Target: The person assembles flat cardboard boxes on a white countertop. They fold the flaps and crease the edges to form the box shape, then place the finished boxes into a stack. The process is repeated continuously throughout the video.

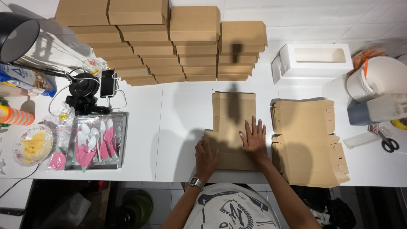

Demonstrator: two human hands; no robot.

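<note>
While both hands (pixel 231 148) press it, cardboard blank (pixel 232 127) runs lengthwise away from the person.

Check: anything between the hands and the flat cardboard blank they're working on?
Nothing visible. The left hand and right hand both rest directly on the flat cardboard blank; the stack of unfolded blanks lies apart, to its right.

Brown folded cartons (pixel 161 40) stacked upper centre; white window box (pixel 316 59) upper right; flat brown blanks (pixel 307 142) lower right; dark phone screen (pixel 107 83) left.
</note>
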